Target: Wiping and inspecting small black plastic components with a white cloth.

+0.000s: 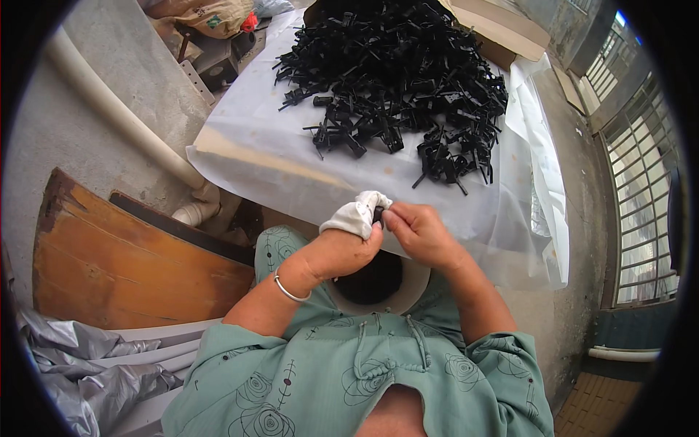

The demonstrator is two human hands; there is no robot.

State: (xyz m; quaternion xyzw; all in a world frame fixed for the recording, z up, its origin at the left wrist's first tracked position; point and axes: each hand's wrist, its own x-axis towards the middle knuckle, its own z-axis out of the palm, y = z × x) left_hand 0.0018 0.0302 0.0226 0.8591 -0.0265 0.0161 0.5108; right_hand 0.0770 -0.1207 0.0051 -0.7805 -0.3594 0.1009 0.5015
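My left hand (348,249) is closed around a small black part (378,215), its thumb pressed along the near side. A white cloth covering (352,217), perhaps part of a glove, wraps the fingers of that hand. Opposite it, my right hand (422,231) is bare and pinches at the same black part, the fingertips of both hands almost meeting. The part's exact kind is hidden by the fingers. Below the hands, between my knees, stands a round pale bucket (416,290) with a dark inside. Beyond them a large heap of black plastic parts (393,73) with thin prongs covers the table.
White plastic sheeting (269,164) covers the table in front of me. A cardboard box (502,33) stands at the back right. Left are a pale pipe (116,109), a curved wooden board (131,255) and silver sheeting (95,371). A barred window (648,197) is at the right.
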